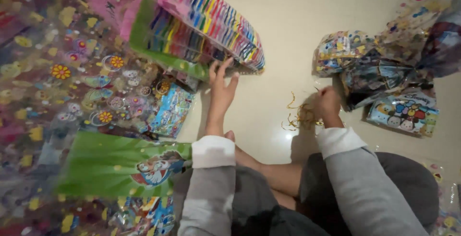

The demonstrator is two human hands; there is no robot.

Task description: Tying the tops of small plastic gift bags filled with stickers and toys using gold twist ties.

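Glossy plastic packs of rainbow-striped strips [211, 22], light and slippery, are touched at the lower edge by the open left hand [222, 89]; thin gold twist ties [301, 113] on the floor are pinched by the right hand [328, 102].

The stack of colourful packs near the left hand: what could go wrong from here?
The left hand reaches for the stack of colourful packs, which leans tilted; a careless pull might make it slide onto the floor. The right hand sits by thin gold ties, which lie loosely bunched and could tangle or scatter.
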